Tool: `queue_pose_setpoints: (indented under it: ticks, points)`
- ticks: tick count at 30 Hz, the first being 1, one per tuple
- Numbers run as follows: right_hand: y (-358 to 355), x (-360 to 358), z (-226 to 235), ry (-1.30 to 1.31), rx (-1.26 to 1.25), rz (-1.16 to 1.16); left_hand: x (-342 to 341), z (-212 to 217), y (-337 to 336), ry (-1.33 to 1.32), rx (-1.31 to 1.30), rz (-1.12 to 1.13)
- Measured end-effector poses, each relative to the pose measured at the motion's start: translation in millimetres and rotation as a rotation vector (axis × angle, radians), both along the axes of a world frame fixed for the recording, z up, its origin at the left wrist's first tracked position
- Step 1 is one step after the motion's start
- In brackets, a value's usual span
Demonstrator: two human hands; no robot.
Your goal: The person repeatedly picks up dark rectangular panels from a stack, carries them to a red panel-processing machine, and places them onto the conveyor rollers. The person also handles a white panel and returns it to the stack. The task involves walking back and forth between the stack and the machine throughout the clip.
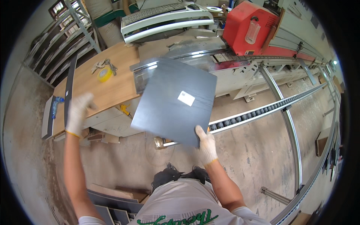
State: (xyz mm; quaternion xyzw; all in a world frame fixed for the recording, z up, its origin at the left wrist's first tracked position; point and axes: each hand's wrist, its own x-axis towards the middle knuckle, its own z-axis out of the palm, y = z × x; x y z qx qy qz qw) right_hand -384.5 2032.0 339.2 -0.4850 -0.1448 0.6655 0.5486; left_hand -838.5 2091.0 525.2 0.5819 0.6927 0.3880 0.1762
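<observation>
A dark grey square panel (168,112) with a white label (186,98) is held tilted in front of me. My right hand (206,144), in a white knitted glove, grips its near right corner, thumb on the top face and the other fingers hidden beneath. To the left, my gloved left hand (78,110) is apart from that panel, by the left edge of the wooden worktable (116,75). Motion smears its fingers. Beside it a narrow dark strip panel (70,84) lies along the table edge; whether the hand touches it I cannot tell.
A yellow tape roll (104,74) and pale gloves (99,65) lie on the table; a blue bottle (57,105) is at its left end. Ahead stand a keyboard shelf (168,24) and a red machine (247,28). A roller rail (258,112) runs rightward. Panels (112,208) stand near my legs.
</observation>
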Motion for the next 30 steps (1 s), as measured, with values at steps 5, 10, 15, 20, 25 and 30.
queue_pose_setpoints:
  ticks: [5,10,15,20,25,30]
  points:
    - [98,-69,-33,-0.022,0.184,-0.419,-3,-150,-10,-0.213,-0.424,-0.092]
    - [187,-107,-60,-0.293,-0.085,-0.621,-5,-200,32,-0.473,-0.448,-0.219]
    - [238,-129,-55,-0.315,-0.105,-0.648,-10,-228,90,-0.468,-0.428,-0.086]
    - [270,-119,-49,-0.385,-0.14,-0.816,13,-260,170,-0.302,-0.375,0.056]
    - [301,-45,-59,-0.315,0.011,-0.885,61,-280,225,-0.338,-0.399,0.168]
    - [335,52,-68,-0.328,-0.016,-0.888,93,-276,234,-0.467,-0.288,0.374]
